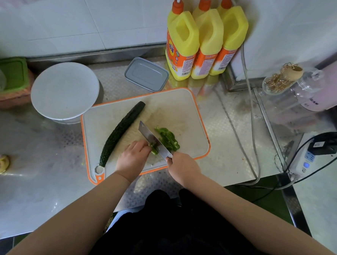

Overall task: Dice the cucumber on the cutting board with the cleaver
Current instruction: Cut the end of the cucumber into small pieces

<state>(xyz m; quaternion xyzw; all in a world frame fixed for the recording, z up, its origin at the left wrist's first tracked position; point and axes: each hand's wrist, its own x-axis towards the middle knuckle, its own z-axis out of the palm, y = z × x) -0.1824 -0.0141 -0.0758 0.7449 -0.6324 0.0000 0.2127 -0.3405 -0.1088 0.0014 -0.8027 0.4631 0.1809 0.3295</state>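
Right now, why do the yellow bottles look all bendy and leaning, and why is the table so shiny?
In the head view, the wide lens curves things near the edges, so the yellow bottles lean; light glares off the steel counter; the cucumber stays sharp.

The steel counter carries a cutting board, white bowl, grey container and three yellow bottles.

White tiled wall rises behind a patterned steel counter in daylight.
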